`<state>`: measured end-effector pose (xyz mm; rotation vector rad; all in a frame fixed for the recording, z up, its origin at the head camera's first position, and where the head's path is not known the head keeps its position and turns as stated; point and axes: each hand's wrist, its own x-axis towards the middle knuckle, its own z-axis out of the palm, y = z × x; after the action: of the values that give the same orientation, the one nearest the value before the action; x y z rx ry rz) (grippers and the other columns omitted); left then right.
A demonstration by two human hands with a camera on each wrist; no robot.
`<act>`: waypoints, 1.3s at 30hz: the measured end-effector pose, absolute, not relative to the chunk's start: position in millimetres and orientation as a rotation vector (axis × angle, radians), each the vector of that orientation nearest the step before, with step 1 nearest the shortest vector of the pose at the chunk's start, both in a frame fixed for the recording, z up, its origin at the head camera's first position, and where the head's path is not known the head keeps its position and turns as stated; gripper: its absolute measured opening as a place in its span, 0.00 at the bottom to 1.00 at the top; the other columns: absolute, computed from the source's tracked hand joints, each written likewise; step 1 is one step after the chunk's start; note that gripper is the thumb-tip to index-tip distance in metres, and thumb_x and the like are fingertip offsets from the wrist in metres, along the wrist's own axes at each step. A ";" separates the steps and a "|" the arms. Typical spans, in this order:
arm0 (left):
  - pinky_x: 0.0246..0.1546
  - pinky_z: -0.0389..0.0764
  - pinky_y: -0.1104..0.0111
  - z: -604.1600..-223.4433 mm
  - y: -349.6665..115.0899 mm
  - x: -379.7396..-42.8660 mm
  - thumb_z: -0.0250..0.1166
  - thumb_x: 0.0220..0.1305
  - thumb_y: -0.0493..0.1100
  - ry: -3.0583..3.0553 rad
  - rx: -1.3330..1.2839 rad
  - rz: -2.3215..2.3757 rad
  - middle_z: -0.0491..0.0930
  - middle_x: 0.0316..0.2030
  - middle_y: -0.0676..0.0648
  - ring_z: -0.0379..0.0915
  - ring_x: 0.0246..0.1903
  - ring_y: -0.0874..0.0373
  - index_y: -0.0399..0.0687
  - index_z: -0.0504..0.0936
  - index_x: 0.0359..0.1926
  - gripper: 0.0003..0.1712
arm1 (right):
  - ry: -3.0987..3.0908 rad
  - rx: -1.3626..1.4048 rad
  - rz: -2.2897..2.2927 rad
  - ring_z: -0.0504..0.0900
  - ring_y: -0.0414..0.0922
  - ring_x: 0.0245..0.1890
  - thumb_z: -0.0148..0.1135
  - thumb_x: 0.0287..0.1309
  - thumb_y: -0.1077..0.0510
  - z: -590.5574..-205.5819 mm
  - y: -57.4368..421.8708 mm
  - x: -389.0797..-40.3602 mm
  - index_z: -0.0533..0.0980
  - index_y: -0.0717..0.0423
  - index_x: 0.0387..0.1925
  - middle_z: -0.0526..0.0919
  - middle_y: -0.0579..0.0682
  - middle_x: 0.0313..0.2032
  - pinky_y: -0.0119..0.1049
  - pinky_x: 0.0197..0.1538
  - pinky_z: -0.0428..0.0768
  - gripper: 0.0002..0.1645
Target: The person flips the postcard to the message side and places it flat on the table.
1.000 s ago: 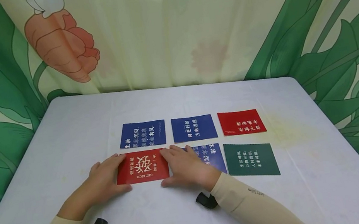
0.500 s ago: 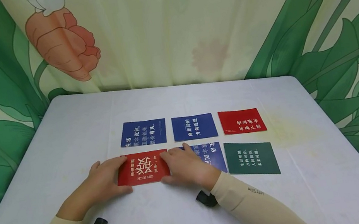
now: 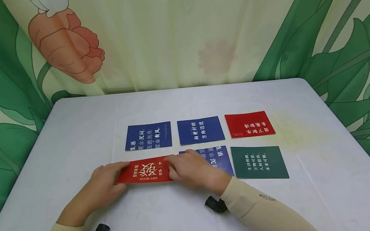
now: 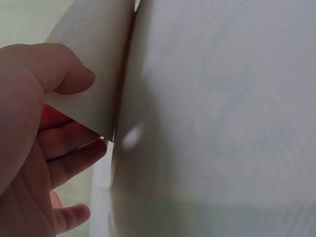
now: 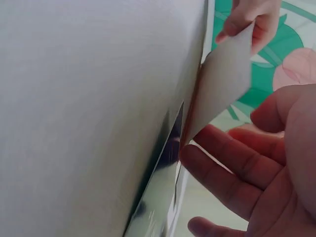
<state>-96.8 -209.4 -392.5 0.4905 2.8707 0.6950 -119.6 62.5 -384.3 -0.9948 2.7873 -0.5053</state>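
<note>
In the head view a red card (image 3: 146, 171) with white characters is tilted, its near edge raised off the white table. My left hand (image 3: 103, 185) pinches its left end. The left wrist view shows that thumb (image 4: 66, 71) on the card's pale back (image 4: 98, 64), with fingers behind it. My right hand (image 3: 194, 172) is at the right end. In the right wrist view its fingers (image 5: 222, 173) touch the card's corner, while the thumb (image 5: 269, 113) stands apart from it. A blue card (image 3: 221, 160) lies partly hidden under my right hand and wrist.
Behind lie two blue cards, one at left (image 3: 148, 136) and one in the middle (image 3: 200, 130), and a red card (image 3: 250, 124) at right. A green card (image 3: 259, 162) sits right of my right hand. A printed curtain (image 3: 172, 32) hangs beyond the white table (image 3: 158, 224).
The red card between my hands lay flat before; its near edge is now tilted up. Both thumbs have moved in closer to its ends. The other cards stay where they were.
</note>
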 end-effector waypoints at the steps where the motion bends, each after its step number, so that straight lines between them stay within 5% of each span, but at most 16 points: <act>1: 0.57 0.66 0.38 -392.6 -210.6 -97.7 0.70 0.56 0.34 2.871 0.498 0.712 0.78 0.57 0.33 0.72 0.57 0.34 0.31 0.76 0.61 0.30 | 2.784 -0.991 -0.518 0.80 0.41 0.36 0.51 0.69 0.57 -384.1 63.4 -119.8 0.77 0.57 0.59 0.87 0.46 0.42 0.42 0.56 0.73 0.21; 8: 0.55 0.72 0.41 -394.6 -216.3 -101.8 0.66 0.59 0.31 2.866 0.453 0.854 0.80 0.55 0.35 0.73 0.57 0.35 0.31 0.77 0.60 0.26 | 2.741 -0.967 -0.646 0.82 0.46 0.49 0.56 0.66 0.64 -379.9 67.8 -121.9 0.69 0.58 0.67 0.83 0.51 0.54 0.40 0.55 0.78 0.28; 13: 0.58 0.69 0.40 -396.0 -216.3 -101.3 0.66 0.64 0.33 2.883 0.386 0.987 0.84 0.47 0.40 0.75 0.56 0.37 0.32 0.64 0.68 0.33 | 2.765 -0.927 -0.808 0.81 0.42 0.38 0.59 0.65 0.65 -381.5 68.4 -123.6 0.69 0.60 0.67 0.85 0.50 0.48 0.35 0.44 0.79 0.28; 17: 0.51 0.72 0.45 -394.2 -215.2 -101.2 0.67 0.65 0.35 2.897 0.305 1.081 0.85 0.43 0.40 0.77 0.42 0.43 0.34 0.54 0.72 0.42 | 2.822 -0.895 -0.968 0.78 0.41 0.27 0.60 0.66 0.65 -384.4 68.8 -123.6 0.69 0.62 0.65 0.86 0.51 0.41 0.32 0.32 0.75 0.27; 24: 0.46 0.71 0.52 -392.3 -213.4 -100.3 0.69 0.63 0.34 2.926 0.218 1.189 0.84 0.34 0.45 0.75 0.37 0.48 0.34 0.47 0.74 0.48 | 2.762 -0.690 -1.291 0.83 0.42 0.34 0.62 0.64 0.66 -383.3 65.9 -121.4 0.63 0.64 0.67 0.81 0.50 0.38 0.32 0.37 0.81 0.32; 31: 0.37 0.82 0.66 -391.8 -209.0 -97.2 0.71 0.61 0.34 2.938 0.174 1.190 0.80 0.47 0.37 0.82 0.39 0.47 0.34 0.59 0.70 0.42 | 2.738 -0.505 -1.388 0.83 0.44 0.38 0.62 0.64 0.67 -382.3 61.2 -120.3 0.69 0.64 0.57 0.74 0.52 0.43 0.32 0.40 0.82 0.22; 39: 0.47 0.81 0.51 -394.4 -208.0 -94.7 0.72 0.59 0.34 3.022 0.295 1.060 0.78 0.46 0.36 0.78 0.43 0.44 0.30 0.76 0.56 0.25 | 2.786 -0.557 -1.201 0.82 0.43 0.39 0.62 0.64 0.66 -383.9 59.5 -120.5 0.77 0.65 0.55 0.76 0.55 0.48 0.29 0.39 0.80 0.19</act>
<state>-94.7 -208.0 -394.4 0.2953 3.0222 1.0600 -120.5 59.5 -383.9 -0.5568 2.7860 -1.2008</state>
